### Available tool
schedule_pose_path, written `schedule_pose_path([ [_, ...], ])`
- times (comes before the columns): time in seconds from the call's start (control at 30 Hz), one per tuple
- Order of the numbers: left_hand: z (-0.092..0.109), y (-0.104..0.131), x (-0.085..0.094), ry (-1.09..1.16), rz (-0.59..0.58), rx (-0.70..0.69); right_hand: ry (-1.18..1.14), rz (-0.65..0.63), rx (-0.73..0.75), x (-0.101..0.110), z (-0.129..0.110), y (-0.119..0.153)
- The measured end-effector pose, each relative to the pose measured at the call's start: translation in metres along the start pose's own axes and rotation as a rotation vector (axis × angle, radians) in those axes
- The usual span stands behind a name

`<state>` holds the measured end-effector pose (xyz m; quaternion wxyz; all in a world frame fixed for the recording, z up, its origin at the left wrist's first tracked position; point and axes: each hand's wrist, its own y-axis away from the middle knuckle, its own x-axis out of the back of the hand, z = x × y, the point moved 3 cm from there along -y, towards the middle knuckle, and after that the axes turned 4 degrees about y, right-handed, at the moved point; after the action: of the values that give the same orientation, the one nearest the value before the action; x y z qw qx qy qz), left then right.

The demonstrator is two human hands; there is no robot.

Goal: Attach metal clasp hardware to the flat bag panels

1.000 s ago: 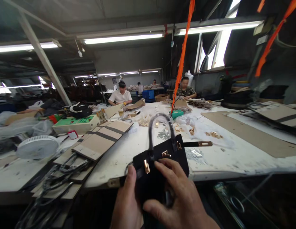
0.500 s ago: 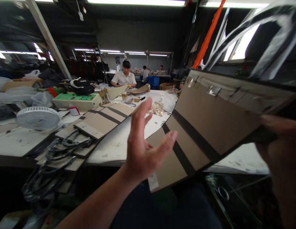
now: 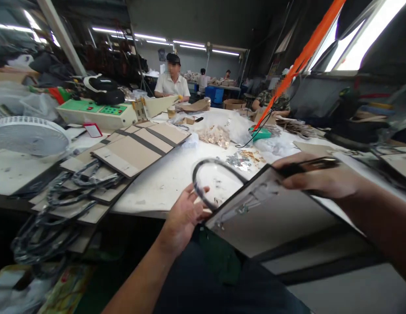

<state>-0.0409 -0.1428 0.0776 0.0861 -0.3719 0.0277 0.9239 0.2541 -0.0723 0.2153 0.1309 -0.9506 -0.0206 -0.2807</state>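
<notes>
A beige bag panel (image 3: 271, 222) with dark cross bands hangs tilted in front of me at the lower right. Metal fittings run along its upper edge, and a dark plastic-wrapped handle (image 3: 219, 163) loops out beyond it. My right hand (image 3: 316, 176) grips the panel's top edge, thumb on the beige face. At the near left corner, beside the handle's end, my left hand (image 3: 185, 216) has its fingers curled around the edge; blur hides part of that grip. Similar panels (image 3: 137, 148) with wrapped handles (image 3: 63, 196) lie stacked to the left.
Loose metal pieces (image 3: 244, 159) and a bag of fittings (image 3: 214, 136) lie on the white table (image 3: 147, 192). A green-topped machine (image 3: 94, 114) and a white fan (image 3: 31, 135) stand left. Two co-workers sit across the table. An orange strip (image 3: 297, 65) hangs at right.
The panel has swung round and lower, its handle now pointing left over the table. My left hand has gone from spread in the air to the panel's corner. My view has shifted right.
</notes>
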Motion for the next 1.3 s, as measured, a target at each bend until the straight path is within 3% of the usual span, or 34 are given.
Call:
schedule_pose_path([
  [0.07, -0.036, 0.014, 0.034, 0.058, 0.051, 0.176, 0.005, -0.523, -0.036, -0.05, 0.015, -0.007],
  [0.1, -0.051, 0.021, 0.046, 0.061, 0.05, 0.243, -0.016, -0.732, -0.061, -0.074, 0.026, -0.009],
  [0.13, -0.065, 0.027, 0.055, 0.056, 0.05, 0.305, -0.044, -0.86, -0.088, -0.096, 0.037, -0.012],
  [0.2, -0.086, 0.035, 0.067, 0.038, 0.05, 0.419, -0.072, -0.981, -0.145, -0.131, 0.062, -0.021],
  [0.27, -0.101, 0.035, 0.074, 0.041, 0.065, 0.5, -0.052, -1.01, -0.185, -0.154, 0.086, -0.032],
  [0.4, -0.118, 0.02, 0.079, 0.08, 0.149, 0.49, 0.06, -1.001, -0.213, -0.174, 0.124, -0.053],
  [0.53, -0.131, 0.01, 0.084, 0.054, 0.305, 0.466, 0.135, -0.928, -0.168, -0.18, 0.141, -0.063],
  [0.67, -0.14, 0.009, 0.082, 0.047, 0.349, 0.468, 0.191, -0.83, -0.151, -0.174, 0.148, -0.06],
  [0.73, -0.141, 0.009, 0.078, 0.033, 0.371, 0.454, 0.209, -0.718, -0.136, -0.164, 0.146, -0.056],
  [0.8, -0.141, 0.007, 0.074, 0.024, 0.399, 0.442, 0.186, -0.474, -0.124, -0.149, 0.138, -0.049],
  [0.93, -0.141, 0.0, 0.065, 0.042, 0.46, 0.445, -0.03, 0.175, -0.143, -0.121, 0.113, -0.015],
  [1.0, -0.14, -0.004, 0.063, 0.029, 0.499, 0.434, -0.266, 0.334, -0.138, -0.122, 0.101, 0.006],
  [1.13, -0.14, -0.008, 0.06, -0.028, 0.531, 0.396, -0.694, 0.331, -0.129, -0.149, 0.091, 0.032],
  [1.3, -0.142, -0.006, 0.06, -0.038, 0.548, 0.389, -0.795, 0.345, -0.132, -0.18, 0.095, 0.038],
])
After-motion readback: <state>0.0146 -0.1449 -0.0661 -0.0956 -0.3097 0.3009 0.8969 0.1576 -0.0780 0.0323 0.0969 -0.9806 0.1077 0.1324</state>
